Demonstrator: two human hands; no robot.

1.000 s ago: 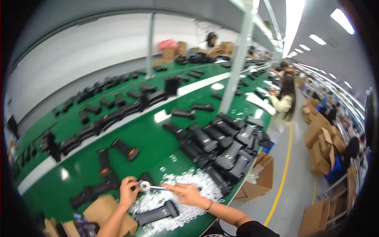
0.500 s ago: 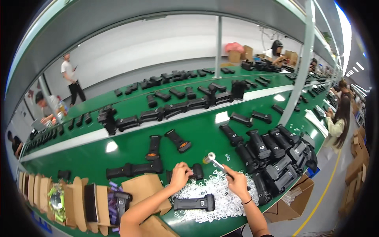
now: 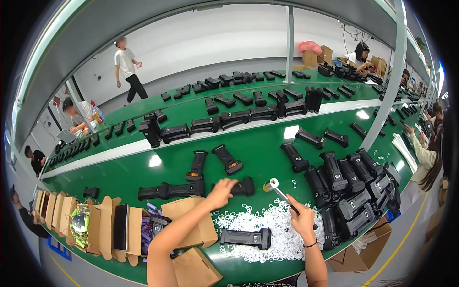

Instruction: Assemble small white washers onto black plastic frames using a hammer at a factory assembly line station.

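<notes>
My left hand is closed on the left end of a black plastic camera grip, which is blurred and partly hidden by my fingers. In my right hand is a small mallet with a silver shaft and dark handle. Its round white-and-yellow head sits just right of that grip, apart from it. Below both hands spreads a pile of small clear plastic pieces, with another black grip lying on it. Two grips with orange ends rest beyond my left hand.
Many black grips are heaped at right. Open cardboard boxes line the left front. More grips stand along a white rail across the green bench. A metal post rises at right. Other people are around.
My view has shifted, moving the scene right and up. The grip in my left hand has moved slightly away from me and now blurs. The mallet head has moved a little right, away from it.
</notes>
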